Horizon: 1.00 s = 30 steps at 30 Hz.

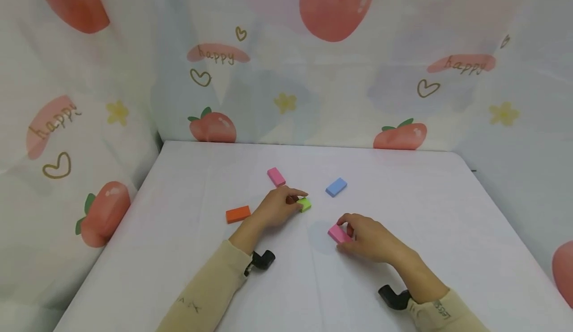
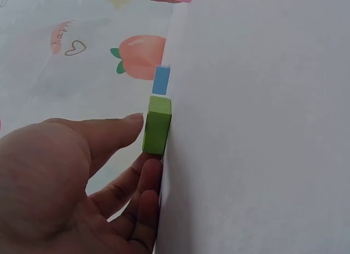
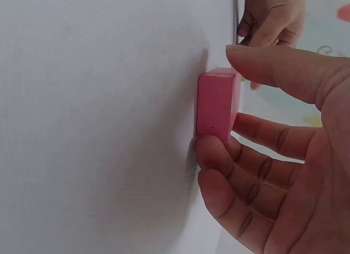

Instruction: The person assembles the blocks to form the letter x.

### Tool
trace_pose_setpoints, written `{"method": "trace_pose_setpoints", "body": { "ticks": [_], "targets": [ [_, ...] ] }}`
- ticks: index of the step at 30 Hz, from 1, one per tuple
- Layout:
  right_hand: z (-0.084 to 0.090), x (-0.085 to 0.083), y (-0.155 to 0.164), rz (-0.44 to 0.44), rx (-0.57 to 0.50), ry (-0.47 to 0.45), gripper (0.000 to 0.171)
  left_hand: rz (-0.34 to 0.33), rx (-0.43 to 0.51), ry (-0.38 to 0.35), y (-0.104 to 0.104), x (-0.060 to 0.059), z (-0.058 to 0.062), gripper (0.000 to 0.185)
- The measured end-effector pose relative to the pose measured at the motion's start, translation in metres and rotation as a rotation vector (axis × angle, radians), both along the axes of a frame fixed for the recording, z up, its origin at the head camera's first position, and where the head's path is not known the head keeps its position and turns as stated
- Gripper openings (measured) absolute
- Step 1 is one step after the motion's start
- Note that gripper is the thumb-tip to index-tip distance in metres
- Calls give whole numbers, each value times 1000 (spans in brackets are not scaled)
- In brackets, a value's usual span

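In the head view my left hand (image 1: 278, 207) is around a small lime-green block (image 1: 305, 204). The left wrist view shows the left thumb a little apart from the side of that green block (image 2: 157, 128), while other fingertips are right at its lower end. My right hand (image 1: 370, 238) holds a pink block (image 1: 338, 234) low at the white table. In the right wrist view, the thumb lies along the upper end of this pink block (image 3: 216, 105), and curled fingertips meet its lower end. Part of the block is hidden behind the fingers.
An orange block (image 1: 238, 214) lies to the left of my left wrist. Beyond the hands are a second pink block (image 1: 276, 177) and a blue block (image 1: 336, 187). The white tabletop (image 1: 188, 183) ends at a printed cloth backdrop (image 1: 286, 73).
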State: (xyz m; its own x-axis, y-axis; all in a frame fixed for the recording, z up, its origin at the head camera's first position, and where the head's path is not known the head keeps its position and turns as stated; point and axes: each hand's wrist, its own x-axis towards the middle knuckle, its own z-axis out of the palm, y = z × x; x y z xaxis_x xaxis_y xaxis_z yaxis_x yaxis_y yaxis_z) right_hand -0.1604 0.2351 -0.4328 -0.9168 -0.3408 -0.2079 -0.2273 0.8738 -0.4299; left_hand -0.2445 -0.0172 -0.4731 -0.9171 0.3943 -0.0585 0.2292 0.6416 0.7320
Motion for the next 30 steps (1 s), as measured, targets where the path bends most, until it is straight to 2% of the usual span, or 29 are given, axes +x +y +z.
{"method": "trace_pose_setpoints", "body": {
  "ticks": [13, 20, 30],
  "targets": [
    [1, -6, -8, -21, 13, -20, 42, 35, 38, 40, -5, 0, -8, 27],
    [-2, 4, -2, -60, 29, -50, 41, -7, 47, 34, 5, 3, -15, 27],
    [-5, -2, -6, -10, 4, 1, 40, 29, 53, 35, -2, -3, -17, 27]
  ]
}}
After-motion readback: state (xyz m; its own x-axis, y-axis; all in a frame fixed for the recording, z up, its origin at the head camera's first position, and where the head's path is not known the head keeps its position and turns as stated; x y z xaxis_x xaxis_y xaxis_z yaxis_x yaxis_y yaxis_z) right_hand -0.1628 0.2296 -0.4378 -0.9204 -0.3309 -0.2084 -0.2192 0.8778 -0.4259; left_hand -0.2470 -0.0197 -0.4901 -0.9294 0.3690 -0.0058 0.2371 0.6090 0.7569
